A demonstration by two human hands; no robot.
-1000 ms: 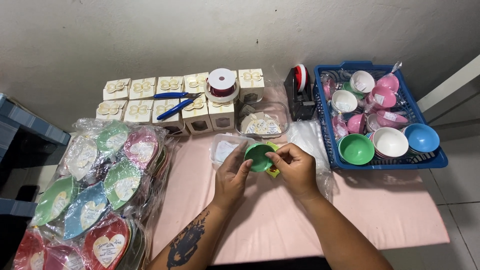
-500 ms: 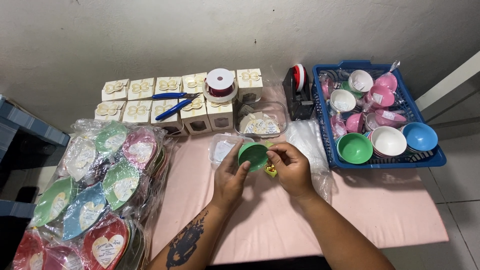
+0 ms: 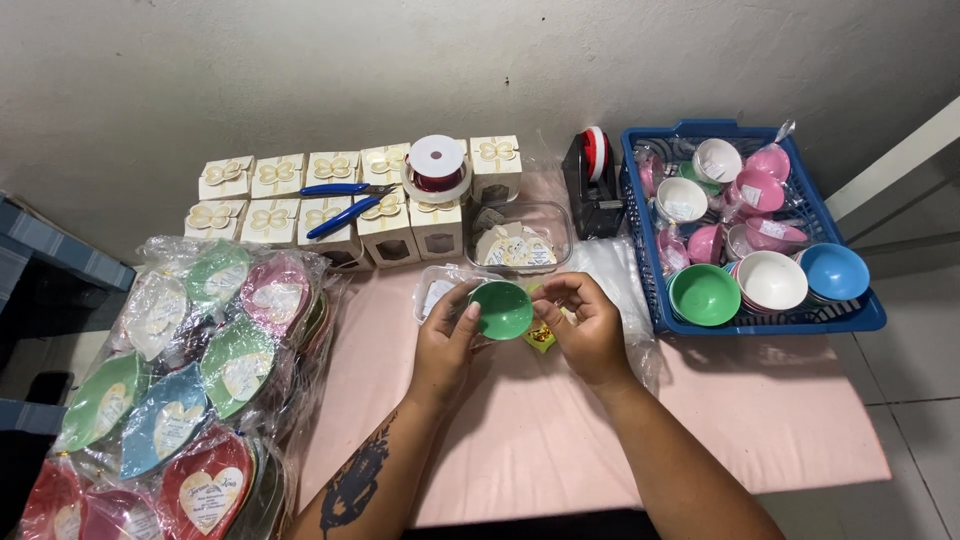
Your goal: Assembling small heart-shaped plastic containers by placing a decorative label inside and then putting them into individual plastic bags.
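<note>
Both hands meet over the pink table (image 3: 760,420). The left hand (image 3: 445,345) grips a small green bowl (image 3: 502,308), thumb along its near rim and the other fingers behind it, so the bowl tilts with its hollow up toward the camera. The right hand (image 3: 590,325) sits just right of the bowl with its fingertips pinched together at the bowl's right edge; they seem to pinch thin clear wrap, but what exactly they grasp cannot be told. Just below those fingertips, between the two hands, lies a small yellow-gold piece (image 3: 541,338).

Beyond the fingers stands a clear tub of paper tags (image 3: 520,243), and behind the left fingers a clear packet (image 3: 436,292). Farther back sit rows of cream gift boxes (image 3: 300,200), with blue pliers (image 3: 340,205) and a ribbon spool (image 3: 437,165) on top. A tape dispenser (image 3: 592,180) stands beyond the right hand.

Well to the right of the right hand, a blue basket (image 3: 850,318) holds bowls, some already bagged and some still bare. Far to the left of the left hand lies a heap of wrapped heart dishes (image 3: 180,380).

As a judgement, this bowl is in the middle of being wrapped: it is not yet closed in its bag or tagged, and the bare bowls in the basket remain to be done.
</note>
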